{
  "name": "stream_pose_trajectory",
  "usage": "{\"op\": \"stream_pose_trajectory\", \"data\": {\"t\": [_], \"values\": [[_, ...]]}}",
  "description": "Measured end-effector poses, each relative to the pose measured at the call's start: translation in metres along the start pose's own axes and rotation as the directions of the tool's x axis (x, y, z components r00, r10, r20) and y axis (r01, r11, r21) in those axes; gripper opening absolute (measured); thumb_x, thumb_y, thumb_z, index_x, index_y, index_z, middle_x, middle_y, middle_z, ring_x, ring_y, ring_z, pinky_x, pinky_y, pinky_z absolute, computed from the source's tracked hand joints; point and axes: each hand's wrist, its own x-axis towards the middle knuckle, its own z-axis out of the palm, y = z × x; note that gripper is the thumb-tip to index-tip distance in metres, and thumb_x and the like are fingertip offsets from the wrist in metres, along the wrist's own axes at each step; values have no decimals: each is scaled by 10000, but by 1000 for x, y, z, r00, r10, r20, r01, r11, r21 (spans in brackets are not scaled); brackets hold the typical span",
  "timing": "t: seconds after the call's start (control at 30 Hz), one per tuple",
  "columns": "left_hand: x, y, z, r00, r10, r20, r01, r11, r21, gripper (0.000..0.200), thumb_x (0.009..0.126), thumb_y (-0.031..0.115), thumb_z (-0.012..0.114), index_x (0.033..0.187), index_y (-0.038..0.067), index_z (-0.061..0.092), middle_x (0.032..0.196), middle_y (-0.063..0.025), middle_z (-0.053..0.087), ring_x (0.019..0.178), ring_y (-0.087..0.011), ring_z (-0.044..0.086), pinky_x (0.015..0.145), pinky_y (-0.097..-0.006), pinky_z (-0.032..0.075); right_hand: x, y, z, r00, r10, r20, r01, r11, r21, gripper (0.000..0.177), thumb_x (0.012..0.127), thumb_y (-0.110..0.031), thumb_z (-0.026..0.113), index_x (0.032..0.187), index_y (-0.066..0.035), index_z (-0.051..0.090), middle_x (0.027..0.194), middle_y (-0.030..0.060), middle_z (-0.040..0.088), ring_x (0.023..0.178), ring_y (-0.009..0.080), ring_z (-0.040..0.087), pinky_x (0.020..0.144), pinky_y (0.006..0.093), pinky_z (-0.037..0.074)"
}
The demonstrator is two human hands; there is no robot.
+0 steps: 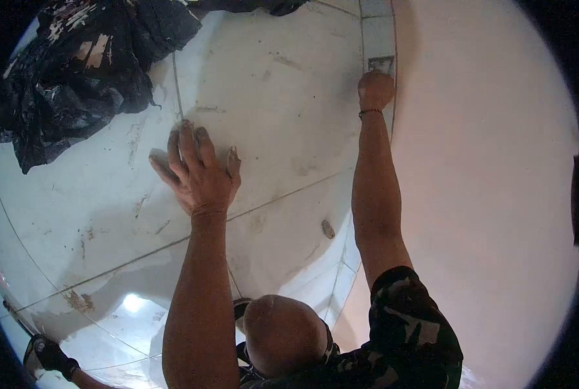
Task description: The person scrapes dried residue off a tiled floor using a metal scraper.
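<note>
My left hand [205, 175] lies flat on the pale floor tiles [283, 136], fingers spread, with nothing in it. Stretched far forward, my right hand [375, 91] is closed in a fist over the narrow tiled skirting [377, 35] along the wall. Just beyond its knuckles shows a small grey rectangular piece [381, 63], which looks gripped in the fist; the fingers and the rest of that piece are hidden.
A crumpled black plastic bag [75, 107] with pale smears lies at the upper left. The smooth pale wall [477, 168] rises on the right. A small dark lump [328, 228] sits on the floor. My bent knee [283, 334] and a foot [46, 355] show below.
</note>
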Motion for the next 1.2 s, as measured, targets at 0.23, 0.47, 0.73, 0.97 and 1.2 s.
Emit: {"op": "stream_pose_trajectory", "data": {"t": [0.23,0.47,0.73,0.97,1.2], "values": [[1,0,2,999,-34,27,33,999,23,533,757,443,517,1154,97,429,1276,-84,310,1206,-263,254,984,-621,138,16,-5,-7,947,-307,92,319,928,-193,209,737,-234,535,699,-52,631,716,158,607,661,301,608,570,392,497],[1,1,1,1000,-22,11,22,1000,-10,542,760,420,518,1164,72,421,1282,-106,312,1207,-287,262,977,-623,141,45,-37,-16,978,-189,85,202,958,-202,225,738,-252,527,705,-64,646,705,131,613,638,279,606,544,372,498],[-1,0,0,1000,-9,29,10,1000,-22,517,777,392,497,1163,58,418,1276,-123,320,1198,-312,284,972,-622,157,57,-41,-27,985,-146,87,157,977,-141,250,729,-281,531,713,-65,656,724,141,624,658,295,621,576,395,503],[4,0,0,1000,-5,-5,5,999,-44,516,776,394,503,1158,56,427,1277,-123,320,1194,-316,290,969,-619,170,50,-47,-45,981,-176,78,189,954,-234,254,754,-261,503,725,-59,653,746,153,627,706,295,619,623,401,496],[2,-1,2,999,11,-49,-13,999,-35,527,788,409,497,1165,49,421,1283,-134,326,1196,-318,292,962,-625,168,-7,1,-38,979,-201,35,204,958,-202,214,724,-255,538,656,-78,638,740,112,609,671,275,599,552,409,475]]}}
